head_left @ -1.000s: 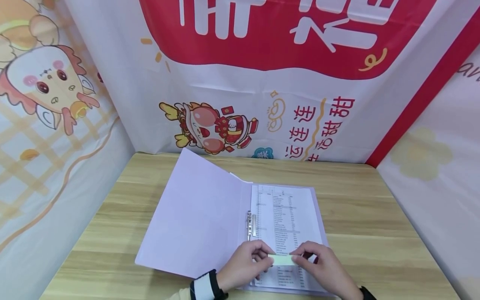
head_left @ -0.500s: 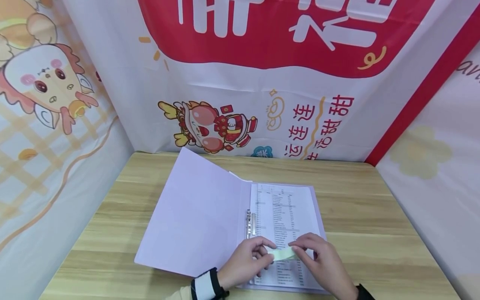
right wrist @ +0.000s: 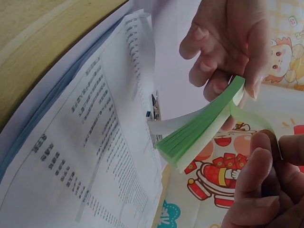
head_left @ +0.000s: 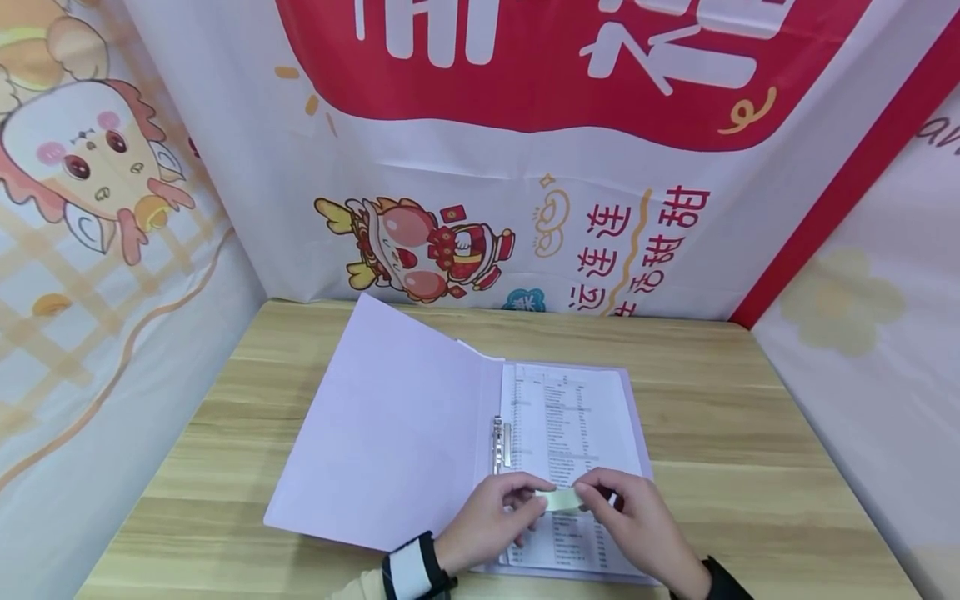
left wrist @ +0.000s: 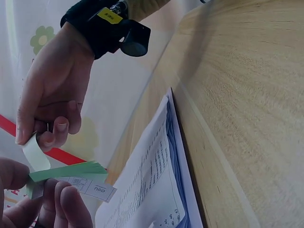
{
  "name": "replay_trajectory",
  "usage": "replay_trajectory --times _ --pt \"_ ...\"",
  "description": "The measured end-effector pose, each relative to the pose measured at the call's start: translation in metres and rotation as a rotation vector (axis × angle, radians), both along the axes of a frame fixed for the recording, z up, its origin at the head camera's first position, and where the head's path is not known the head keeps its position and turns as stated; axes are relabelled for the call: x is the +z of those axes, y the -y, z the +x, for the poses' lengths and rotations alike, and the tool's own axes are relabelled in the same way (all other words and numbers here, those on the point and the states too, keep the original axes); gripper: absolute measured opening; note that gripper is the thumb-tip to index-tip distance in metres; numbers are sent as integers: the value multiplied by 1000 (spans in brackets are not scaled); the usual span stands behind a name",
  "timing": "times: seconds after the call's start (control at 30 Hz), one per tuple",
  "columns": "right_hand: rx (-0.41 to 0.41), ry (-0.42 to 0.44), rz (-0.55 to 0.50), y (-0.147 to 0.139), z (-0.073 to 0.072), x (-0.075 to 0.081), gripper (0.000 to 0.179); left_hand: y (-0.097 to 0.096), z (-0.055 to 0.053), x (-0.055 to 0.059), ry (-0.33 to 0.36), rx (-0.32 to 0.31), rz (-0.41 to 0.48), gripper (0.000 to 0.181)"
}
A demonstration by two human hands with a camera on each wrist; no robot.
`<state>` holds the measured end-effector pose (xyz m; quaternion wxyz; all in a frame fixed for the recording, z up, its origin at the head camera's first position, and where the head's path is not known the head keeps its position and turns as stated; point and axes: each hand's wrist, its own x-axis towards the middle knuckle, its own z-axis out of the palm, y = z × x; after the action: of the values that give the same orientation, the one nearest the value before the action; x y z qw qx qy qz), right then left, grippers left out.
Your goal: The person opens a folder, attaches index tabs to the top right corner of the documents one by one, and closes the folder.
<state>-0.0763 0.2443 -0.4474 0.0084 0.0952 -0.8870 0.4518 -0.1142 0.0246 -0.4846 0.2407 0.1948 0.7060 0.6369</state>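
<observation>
Across the wood-grain tabletop [head_left: 735, 458], an open lilac flat folder [head_left: 375, 450] is holding white printed sheets [head_left: 600, 425]; above them the left hand [head_left: 483, 521] is gripping a slim green paper pad [right wrist: 203, 126] by one end, the right hand [head_left: 637, 517] pinching a pale-green paper strip [left wrist: 36, 154] curling off it; too sharp a tug might be tearing the strip or pulling the pad loose; the pad is lying between both hands.
</observation>
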Motion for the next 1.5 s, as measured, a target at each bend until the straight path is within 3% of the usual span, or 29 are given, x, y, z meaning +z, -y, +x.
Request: replay_trajectory --times 0.17,0.4,0.73,0.9,1.07,1.27,1.5 --pt "37 -54 -31 -1 -2 1 16 -1 -1 -2 -21 -16 9 26" --pt "46 -2 -48 0 -2 8 16 -2 -3 -7 -116 -42 -11 34" --pt "46 62 -85 4 2 14 17 -5 -3 -11 -60 -11 14 22" --pt "-11 25 -45 4 4 13 15 -5 -2 -9 -46 53 54 23" --pt "-112 60 14 4 6 13 16 -7 -1 -8 -77 110 98 25" --pt "-179 96 41 1 7 15 18 -9 0 -8 -88 117 100 25" --pt "-200 123 53 -5 10 17 15 -9 1 -9 -73 114 89 24"
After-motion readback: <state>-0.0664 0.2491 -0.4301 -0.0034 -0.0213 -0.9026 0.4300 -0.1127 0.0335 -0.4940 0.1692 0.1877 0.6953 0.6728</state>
